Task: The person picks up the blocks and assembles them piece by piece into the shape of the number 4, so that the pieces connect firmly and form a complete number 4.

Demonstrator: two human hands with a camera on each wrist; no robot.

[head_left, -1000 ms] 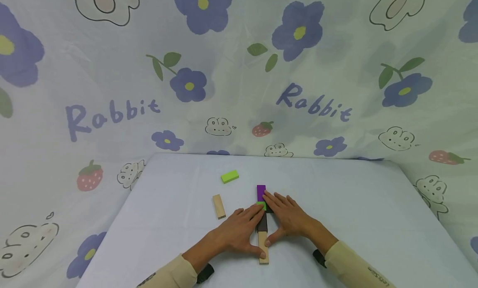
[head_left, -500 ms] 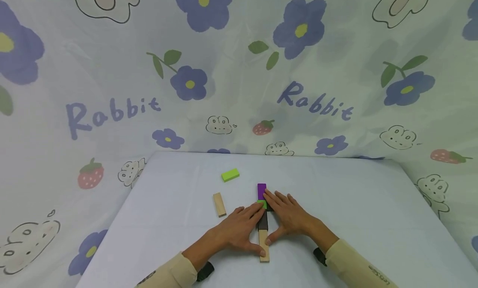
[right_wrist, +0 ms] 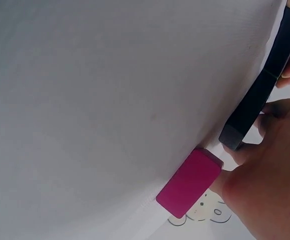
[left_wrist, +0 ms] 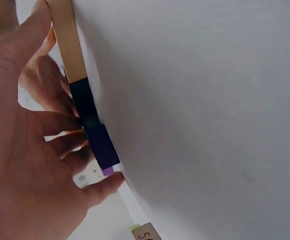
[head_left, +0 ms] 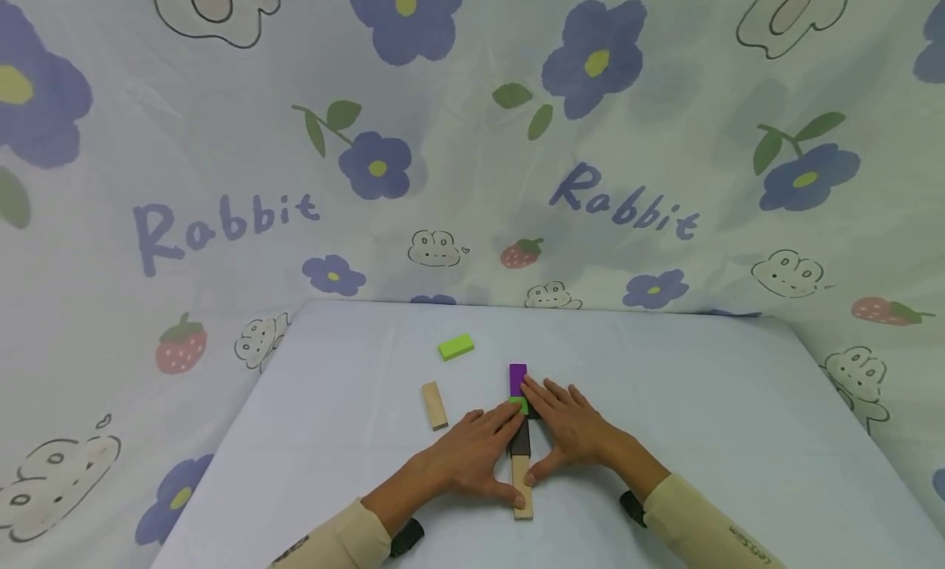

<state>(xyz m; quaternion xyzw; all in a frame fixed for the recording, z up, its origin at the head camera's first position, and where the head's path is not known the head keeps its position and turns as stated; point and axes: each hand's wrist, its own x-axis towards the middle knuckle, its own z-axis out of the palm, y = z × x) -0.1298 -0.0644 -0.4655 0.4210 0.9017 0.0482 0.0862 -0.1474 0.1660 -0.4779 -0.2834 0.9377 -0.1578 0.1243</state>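
In the head view a straight row of blocks lies on the table: a purple block [head_left: 518, 377] at the far end, a green block [head_left: 522, 405], a dark block [head_left: 520, 439], then a plain wooden block [head_left: 521, 469] nearest me. My left hand [head_left: 472, 458] touches the row from the left, fingers extended by the green block and thumb on the wooden one. From the right, my right hand [head_left: 579, 430] rests its straight fingers beside the purple block, its thumb against the wooden block. Its fingers partly hide a black piece [head_left: 535, 414]. A magenta block [right_wrist: 189, 182] shows near its fingers in the right wrist view.
Left of the row lie a loose wooden block [head_left: 434, 406] and, farther back, a lime green block [head_left: 456, 347]. A white cloth covers the table [head_left: 664, 372]. Behind it hangs a patterned curtain [head_left: 472, 184] with flowers and rabbits.
Both hands and all the blocks stay in place. Only the head view shifts very slightly.
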